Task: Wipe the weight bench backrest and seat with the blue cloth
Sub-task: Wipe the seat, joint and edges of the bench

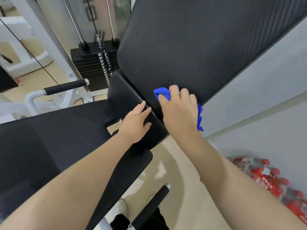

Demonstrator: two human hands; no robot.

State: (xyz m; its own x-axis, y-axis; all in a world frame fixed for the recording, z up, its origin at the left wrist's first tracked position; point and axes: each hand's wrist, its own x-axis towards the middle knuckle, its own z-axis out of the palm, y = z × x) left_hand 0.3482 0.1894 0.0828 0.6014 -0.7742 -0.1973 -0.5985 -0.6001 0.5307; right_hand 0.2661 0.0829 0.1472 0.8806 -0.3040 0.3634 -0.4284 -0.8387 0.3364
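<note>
Blue cloth point(163, 93) bunched under the right hand point(179, 112), pressed on the lower edge of the black textured backrest point(199, 47), roughly frame centre. One wad of cloth pokes out at 11 o'clock of the hand past the fingertips; a second tail point(200, 118) hangs off at 3–4 o'clock beside the wrist, over the backrest's right edge. Right grip: fingers curled down over the cloth, pinching it against the pad; thin gold ring point(175, 95) on one finger.

Left hand point(137, 123) at 9 o'clock of the right hand, just beside it, not touching the cloth. Left grip: fingers spread and flat, palm down on the black seat pad point(123, 95), fingertips at the seam where seat meets backrest. Holds nothing.

Backrest tilted up, filling the upper centre-right. A second black pad point(58, 135) stretches toward 8 o'clock under the left forearm.

Further out: weight stack point(91, 70) with chrome guide rods point(76, 19) at 11 o'clock, behind the seat. Black foam-grip handle point(66, 87) on white frame at 9 o'clock; another handle point(152, 205) at 6 o'clock. Pack of red-capped bottles point(272, 178) on the pale floor point(182, 171) at 4 o'clock, near the grey wall point(265, 80).
</note>
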